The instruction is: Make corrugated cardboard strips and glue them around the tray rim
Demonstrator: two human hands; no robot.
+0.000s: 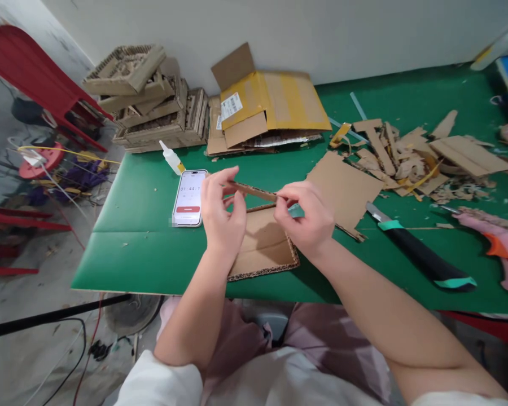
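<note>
Between my hands is a narrow cardboard strip (pixel 256 192), held slightly raised above a shallow cardboard tray (pixel 265 239). My left hand (pixel 223 211) grips the strip's left end, its thumb toward me and its fingers behind. At the other end, my right hand (pixel 305 214) pinches the strip between thumb and fingertips. The tray lies on the green table with corrugated edging along its near and right sides; my hands hide part of its far side. Just left of my left hand, a phone (pixel 188 197) shows a running-style time display.
A white glue bottle (pixel 171 158) lies beyond the phone. Stacked cardboard trays (pixel 152 101) and a yellow-taped box (pixel 279 101) stand along the wall. To the right are cardboard scraps (pixel 402 152), a black-handled knife (pixel 419 248) and a pink glue gun (pixel 497 239).
</note>
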